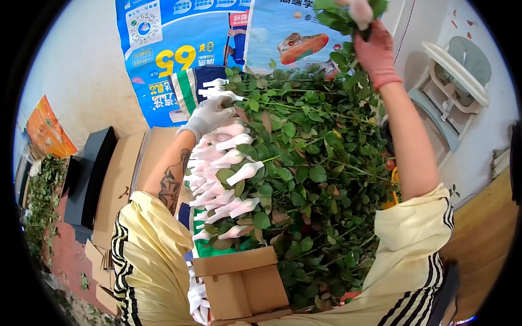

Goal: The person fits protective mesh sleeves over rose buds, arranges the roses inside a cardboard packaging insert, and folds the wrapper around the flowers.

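A large heap of leafy green rose stems (310,179) lies across the middle, with net-wrapped rose buds (225,157) lined up on its left side. My left hand (209,115), in a whitish glove, rests at the upper buds with its fingers curled; what lies under its fingers is partly hidden. Raised at the upper right, my right hand (375,54), in a pink glove, is closed around a rose stem whose wrapped pale bud (361,13) and leaves show at the top edge.
An open cardboard box (242,285) sits at the near edge. Behind the heap are blue posters (185,43). A white high chair (457,70) stands at the right. Cardboard (117,185), a black box (89,179) and scattered leaves are at the left.
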Available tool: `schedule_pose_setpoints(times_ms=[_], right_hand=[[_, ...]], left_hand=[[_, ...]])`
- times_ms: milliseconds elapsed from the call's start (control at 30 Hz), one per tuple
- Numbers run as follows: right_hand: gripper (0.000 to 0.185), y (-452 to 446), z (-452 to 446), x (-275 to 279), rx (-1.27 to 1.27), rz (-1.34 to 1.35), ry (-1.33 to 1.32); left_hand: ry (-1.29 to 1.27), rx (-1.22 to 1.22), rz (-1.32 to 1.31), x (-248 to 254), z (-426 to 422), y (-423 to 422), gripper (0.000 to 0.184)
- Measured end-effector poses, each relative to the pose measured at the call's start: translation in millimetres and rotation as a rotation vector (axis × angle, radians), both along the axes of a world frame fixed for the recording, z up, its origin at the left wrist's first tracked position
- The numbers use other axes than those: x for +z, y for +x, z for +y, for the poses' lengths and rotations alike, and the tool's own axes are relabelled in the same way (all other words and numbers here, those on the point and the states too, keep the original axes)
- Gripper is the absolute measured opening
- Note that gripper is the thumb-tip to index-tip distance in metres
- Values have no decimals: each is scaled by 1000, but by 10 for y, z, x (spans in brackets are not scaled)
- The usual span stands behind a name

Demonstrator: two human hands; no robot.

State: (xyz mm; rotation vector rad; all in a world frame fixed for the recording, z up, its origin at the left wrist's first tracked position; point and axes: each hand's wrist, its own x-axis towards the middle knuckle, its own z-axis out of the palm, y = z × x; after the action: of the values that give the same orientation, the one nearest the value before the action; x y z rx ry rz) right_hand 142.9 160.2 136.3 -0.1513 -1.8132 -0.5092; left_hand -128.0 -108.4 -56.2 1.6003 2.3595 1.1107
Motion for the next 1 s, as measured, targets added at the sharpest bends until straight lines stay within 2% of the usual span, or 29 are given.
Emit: schedule_pose_setpoints(times_ms=[33,67,100,133,167,200,233,300,367,433,500,567,600,633,767,800,833,867,900,933,1000], right_hand=[[28,-165,-1,-27,-183,15,79],[28,-374,-96,-88,-54,13,1],[28,-536,-364,-64,-20,-56,-193],[34,-779,-363,-51,-102,-181,-230],[46,-900,-605,-102,-224,-335,-159],[56,-1103,-654,-136,-378,-596,-341],[57,-1180,-900,-261,-530,-599,-442],[51,-1232,-1081,-465,-354,-558,-295],[42,-968,-1376,-836,-180,-673,12],[34,-566,-1687,-1184,-127,-1128,-412],[33,-350,-1684,-1691,-235,-1296,-290],[33,-222,-1703,-1949,-148,-1310,-401],[32,-154,-1679,-2113,-134,-1246,-315],[31,-111,-1676,-2211,-109,-1184,-216],[25,-34,-1686,-2199,-111,-1175,-191],[25,-8,-1612,-2169,-47,-1087,-139],[26,5,-1545,-2146,-120,-1018,-143],[28,91,-1638,-1834,-155,-988,-249],[33,133,-1521,-1708,-70,-891,-298],[35,214,-1426,-1608,-5,-684,-255],[39,225,-1278,-1352,190,-388,-497]], left_hand=[[-7,4,4,-11,-20,-2,50],[9,-9,-55,-15,-45,-3,50],[27,-24,-112,-24,-65,3,50],[64,-36,-96,-62,-72,5,49],[59,-36,-93,-34,-111,57,49],[81,-65,-58,13,-185,152,47],[101,-89,-24,52,-285,237,45],[201,-8,207,86,-530,398,41],[208,-12,76,159,-835,618,41],[169,-56,97,61,-1021,712,41],[134,-142,133,-41,-1053,746,41],[144,-213,349,-155,-894,748,43],[4,-209,348,-111,-813,821,50],[12,-230,353,-160,-741,824,50],[-73,-62,476,-191,-659,802,61],[-140,-69,446,-88,-675,823,60],[-205,-73,408,-31,-691,806,60],[-128,-110,385,-44,-669,731,55],[-125,-132,301,-52,-618,632,45],[-138,-84,309,30,-624,634,41],[-81,-19,341,109,-591,639,32]])
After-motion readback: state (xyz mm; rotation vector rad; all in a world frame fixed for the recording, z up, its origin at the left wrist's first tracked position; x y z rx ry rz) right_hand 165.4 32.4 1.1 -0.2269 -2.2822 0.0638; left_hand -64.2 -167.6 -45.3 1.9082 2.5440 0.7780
